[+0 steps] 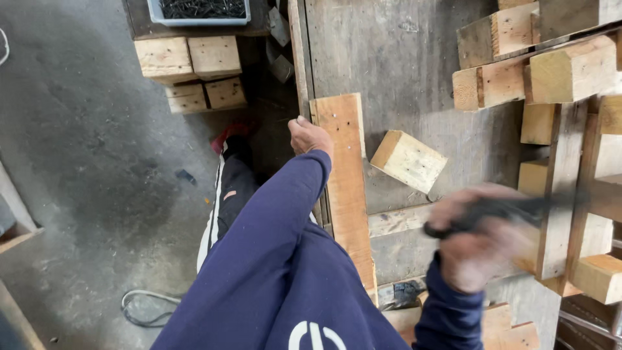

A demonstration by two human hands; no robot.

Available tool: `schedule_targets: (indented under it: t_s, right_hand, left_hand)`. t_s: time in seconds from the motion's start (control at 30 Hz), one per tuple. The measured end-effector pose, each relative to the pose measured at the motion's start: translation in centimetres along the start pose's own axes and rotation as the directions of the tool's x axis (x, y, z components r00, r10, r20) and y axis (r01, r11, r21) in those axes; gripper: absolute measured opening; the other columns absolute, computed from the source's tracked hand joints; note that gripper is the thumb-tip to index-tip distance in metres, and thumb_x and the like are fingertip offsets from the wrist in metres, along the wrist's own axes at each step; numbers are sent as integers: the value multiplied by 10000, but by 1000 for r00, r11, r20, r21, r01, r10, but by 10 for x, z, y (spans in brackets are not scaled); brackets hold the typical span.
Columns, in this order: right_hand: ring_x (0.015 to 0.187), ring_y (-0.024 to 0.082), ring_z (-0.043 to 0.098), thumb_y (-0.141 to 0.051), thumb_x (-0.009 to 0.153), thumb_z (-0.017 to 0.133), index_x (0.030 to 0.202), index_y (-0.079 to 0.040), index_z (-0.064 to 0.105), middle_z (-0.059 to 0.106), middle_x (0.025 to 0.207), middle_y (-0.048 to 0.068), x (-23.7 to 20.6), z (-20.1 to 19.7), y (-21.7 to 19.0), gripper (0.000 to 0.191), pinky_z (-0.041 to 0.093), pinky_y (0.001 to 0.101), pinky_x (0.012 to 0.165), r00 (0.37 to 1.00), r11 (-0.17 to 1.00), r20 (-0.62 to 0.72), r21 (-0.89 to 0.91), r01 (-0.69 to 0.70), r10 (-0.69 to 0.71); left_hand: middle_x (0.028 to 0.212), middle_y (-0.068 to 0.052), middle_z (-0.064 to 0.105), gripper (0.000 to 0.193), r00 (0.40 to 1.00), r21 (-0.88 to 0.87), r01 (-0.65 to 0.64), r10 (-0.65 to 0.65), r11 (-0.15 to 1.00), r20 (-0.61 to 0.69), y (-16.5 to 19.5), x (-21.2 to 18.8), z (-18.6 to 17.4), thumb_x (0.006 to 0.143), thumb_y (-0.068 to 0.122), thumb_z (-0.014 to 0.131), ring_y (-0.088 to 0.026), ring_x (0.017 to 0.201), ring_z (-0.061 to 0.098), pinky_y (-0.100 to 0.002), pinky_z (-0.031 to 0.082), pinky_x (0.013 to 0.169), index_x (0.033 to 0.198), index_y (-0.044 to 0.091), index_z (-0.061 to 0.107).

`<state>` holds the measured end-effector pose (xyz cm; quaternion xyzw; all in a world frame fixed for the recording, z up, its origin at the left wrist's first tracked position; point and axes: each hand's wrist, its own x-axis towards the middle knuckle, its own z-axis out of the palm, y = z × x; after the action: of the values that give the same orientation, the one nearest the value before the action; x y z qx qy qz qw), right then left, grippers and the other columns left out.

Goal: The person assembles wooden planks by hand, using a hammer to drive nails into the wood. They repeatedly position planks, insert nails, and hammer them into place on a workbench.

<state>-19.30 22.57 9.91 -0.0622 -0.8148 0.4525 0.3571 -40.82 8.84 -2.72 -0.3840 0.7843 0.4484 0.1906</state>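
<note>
on the far left lay the grey concrete floor (pixel 97 162), with a loop of cable (pixel 146 308) on it, well behind and to the left of the left hand. up beyond that hand sat a pale tray of dark nails (pixel 197 10), and below the tray a stack of short wooden blocks (pixel 191 71). the person's leg in dark striped trousers (pixel 227 194) stood just to the left of the left hand, beneath the blue sleeve (pixel 278 246).

the left hand (pixel 310 136) rested with its fingers curled over the near edge of a long wooden plank (pixel 346 188) that lay on the table (pixel 402 65); the grip was narrow, pressing the plank's edge rather than wrapping it. just to the right of that hand, apart from the plank, a single loose block (pixel 408 160) lay tilted on the table.

further right, the right hand (pixel 483 240) was blurred with motion, its grip closed around a dark tool (pixel 499 209), probably a nail gun or hammer, though the blur hid its shape. beyond and to the right of it were the pallet boards and blocks (pixel 564 162).

judging by this, the step in hand was steadying the plank while the tool was brought over. the next move would call for keeping the left fingers clear of the striking point and the plank flat and still.
</note>
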Motion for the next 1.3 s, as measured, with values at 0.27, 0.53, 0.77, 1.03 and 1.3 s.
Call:
schedule_targets:
  t_s: [0.27,0.53,0.77,1.03,1.3]
  right_hand:
    - [599,186,501,-367,1073,618,1021,-63,584,582,732,112,-26,72,13,310,449,329,543,813,870,329,-296,-395,481]
    - [608,110,526,-374,1012,643,1097,-71,559,576,750,9,-58,62,8,326,436,271,529,643,652,229,43,-757,731]
    - [549,129,551,-434,1033,632,1015,-39,546,580,710,20,-64,100,20,404,463,288,500,512,576,280,-246,-779,812]
    - [499,140,502,-467,978,613,1004,-38,611,556,643,67,-109,90,26,430,436,347,469,415,448,176,-245,-860,893]
    - [528,129,553,-442,915,659,1104,-29,701,592,613,59,-174,49,-35,456,467,328,510,222,212,-122,-83,-974,967]
  left_hand:
    - [1085,-214,732,350,999,-36,-35,34,999,-27,-4,4,-4,1057,367,418,-434,1018,684,-516,523,850,1167,99,614]
    - [1120,-227,718,366,999,-63,29,-27,998,25,-1,4,-9,1059,385,390,-439,1032,684,-509,530,874,1176,120,613]
    - [1121,-225,724,373,998,-94,7,-2,996,60,2,-10,-28,1064,383,386,-447,1056,679,-506,528,892,1163,93,600]
    - [1069,-262,718,342,991,-55,-135,134,989,-9,1,-10,-12,1048,325,435,-446,1030,688,-514,530,881,1080,39,620]
    - [1044,-223,724,280,750,42,-644,621,764,226,-32,-9,-6,1021,252,588,-357,925,671,-429,529,807,1094,0,685]
